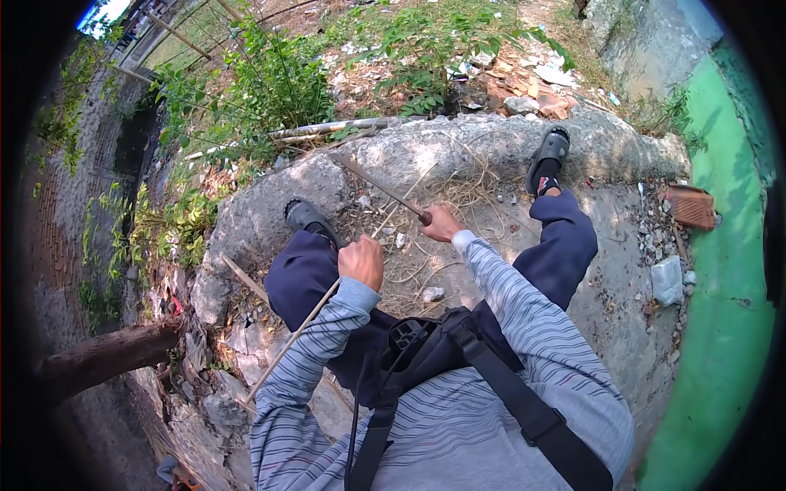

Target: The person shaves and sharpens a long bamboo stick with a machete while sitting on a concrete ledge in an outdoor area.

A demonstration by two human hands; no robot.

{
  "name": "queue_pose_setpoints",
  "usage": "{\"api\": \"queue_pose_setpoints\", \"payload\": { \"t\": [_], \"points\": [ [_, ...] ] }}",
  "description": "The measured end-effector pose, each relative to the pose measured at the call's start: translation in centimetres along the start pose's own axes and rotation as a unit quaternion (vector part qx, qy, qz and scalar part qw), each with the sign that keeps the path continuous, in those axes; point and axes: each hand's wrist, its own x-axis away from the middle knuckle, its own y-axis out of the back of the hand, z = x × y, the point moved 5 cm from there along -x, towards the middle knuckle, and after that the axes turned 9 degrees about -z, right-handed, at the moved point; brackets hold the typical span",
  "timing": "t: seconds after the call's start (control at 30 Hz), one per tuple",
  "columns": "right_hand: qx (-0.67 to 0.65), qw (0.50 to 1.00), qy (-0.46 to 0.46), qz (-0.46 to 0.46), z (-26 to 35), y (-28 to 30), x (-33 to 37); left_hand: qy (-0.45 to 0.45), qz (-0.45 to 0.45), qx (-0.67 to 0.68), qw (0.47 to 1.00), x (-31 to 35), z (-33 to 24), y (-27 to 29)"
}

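My left hand point(362, 260) is closed around a long, thin tan stick point(306, 322), which looks like a strip of bamboo. The stick slants from beside my left forearm up past my fist toward the concrete ledge. In my right hand point(443, 223) is the dark handle of a long knife point(378, 185), its narrow blade pointing up and left. The blade lies close to the stick's far part; whether they touch I cannot tell. Curly pale shavings point(479, 178) are scattered on the ground beyond my right hand.
A rough concrete ledge point(409, 159) curves past my feet, with green plants point(282, 90) and rubble behind it. Another stick point(244, 276) lies by my left knee. On the right are a reddish brick block point(692, 206), a whitish block point(666, 281) and a green wall point(711, 327).
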Motion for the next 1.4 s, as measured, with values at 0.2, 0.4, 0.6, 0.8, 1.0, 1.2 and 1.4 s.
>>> {"api": "queue_pose_setpoints", "payload": {
  "t": [0.2, 0.4, 0.6, 0.8, 1.0, 1.2, 1.4],
  "points": [
    [-0.004, 0.997, -0.075, 0.011, -5.1, 0.2, -0.9, -0.011, 0.009, 0.009, 1.0, 0.2, -1.3, -0.7],
    [0.038, 0.993, -0.113, -0.005, -3.9, -0.7, -0.9, 0.011, 0.033, -0.008, 0.999, 0.9, 0.0, -1.3],
    [0.043, 0.988, -0.137, -0.06, -10.2, 0.6, -1.1, -0.026, 0.024, 0.006, 0.999, 0.2, -1.8, -0.5],
    [0.007, 0.994, -0.103, -0.032, -5.3, -1.1, -0.4, 0.009, 0.031, -0.017, 0.999, 0.9, 0.4, -0.5],
    [0.029, 0.972, -0.227, -0.047, -10.7, 1.1, -0.4, -0.02, 0.022, -0.013, 0.999, 1.2, -1.0, -1.6],
    [0.067, 0.993, -0.098, 0.014, -8.8, 0.4, -0.1, 0.003, 0.007, 0.009, 1.0, 1.3, 0.2, -1.4],
    [0.082, 0.96, -0.267, -0.031, -12.3, 2.4, 0.9, 0.003, 0.008, 0.023, 1.0, 1.2, -0.6, -1.6]
  ]
}}
